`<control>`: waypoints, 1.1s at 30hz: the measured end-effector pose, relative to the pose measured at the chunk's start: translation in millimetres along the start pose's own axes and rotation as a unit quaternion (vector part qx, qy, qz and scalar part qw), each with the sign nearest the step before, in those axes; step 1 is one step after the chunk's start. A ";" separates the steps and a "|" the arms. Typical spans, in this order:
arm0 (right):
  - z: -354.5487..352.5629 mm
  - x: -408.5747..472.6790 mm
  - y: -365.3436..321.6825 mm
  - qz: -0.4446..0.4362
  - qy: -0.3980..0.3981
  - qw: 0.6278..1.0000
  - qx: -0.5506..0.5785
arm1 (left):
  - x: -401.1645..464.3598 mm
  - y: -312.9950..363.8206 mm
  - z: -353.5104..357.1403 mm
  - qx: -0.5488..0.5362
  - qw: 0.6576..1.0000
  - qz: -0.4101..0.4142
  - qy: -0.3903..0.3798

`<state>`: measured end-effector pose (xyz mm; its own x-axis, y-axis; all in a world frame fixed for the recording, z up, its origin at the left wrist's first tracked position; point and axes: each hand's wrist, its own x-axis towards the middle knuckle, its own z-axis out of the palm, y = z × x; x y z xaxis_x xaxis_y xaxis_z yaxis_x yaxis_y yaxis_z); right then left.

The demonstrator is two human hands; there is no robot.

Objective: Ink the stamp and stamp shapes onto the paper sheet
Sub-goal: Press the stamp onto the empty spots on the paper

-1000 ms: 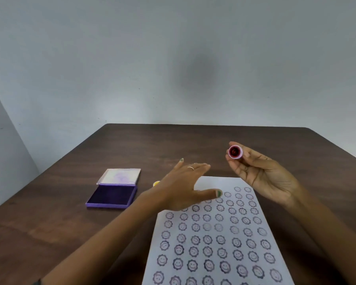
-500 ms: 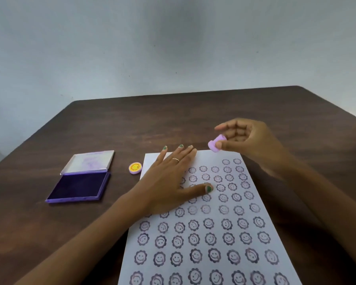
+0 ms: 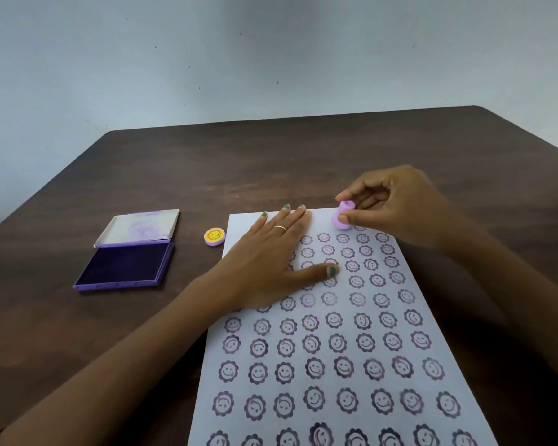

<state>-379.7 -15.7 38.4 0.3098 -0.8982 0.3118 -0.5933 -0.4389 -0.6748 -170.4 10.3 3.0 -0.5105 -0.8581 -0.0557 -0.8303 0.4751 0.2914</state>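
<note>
Here, a white rectangular paper sheet (image 3: 351, 355) lies flat on the dark brown wood-grain surface (image 3: 239, 165), covered almost to its far edge with rows of purple flower-shaped smiley prints. The left hand (image 3: 271, 265) rests palm down on the sheet's upper left part, fingers spread flat, thumb stretched toward the middle of the page; a thin ring shows on one finger and the nails are painted green. The right hand (image 3: 397, 207) pinches a small lilac plastic stamp (image 3: 343, 218) between thumb and fingertips, its base down on the paper near the far edge, tilted a little. Whether the stamp is pressed fully home cannot be told. To the left, well apart from the sheet, sits the open purple ink pad (image 3: 126, 263), its dark felt bed exposed and its clear stained lid (image 3: 139, 227) folded back. A round yellow-and-pink smiley cap (image 3: 214, 236) lies just beside the sheet's left edge.
</note>
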 end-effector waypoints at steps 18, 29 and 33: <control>3.4 -0.6 0.0 -0.016 -0.014 0.998 -0.055 | -0.8 1.3 -0.5 0.002 1.000 -0.006 -0.013; 4.5 0.3 -1.3 -0.015 -0.026 0.997 -0.067 | -0.8 1.7 -1.2 0.005 1.000 -0.009 -0.019; 5.1 0.2 -3.4 -0.008 -0.028 0.997 -0.073 | -0.9 2.2 -0.7 0.006 1.000 -0.006 -0.016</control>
<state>-373.8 -14.3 37.4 0.3584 -0.8901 0.2816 -0.6891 -0.4557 -0.5635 -171.6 12.0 4.3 -0.5066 -0.8575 -0.0896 -0.8391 0.4665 0.2797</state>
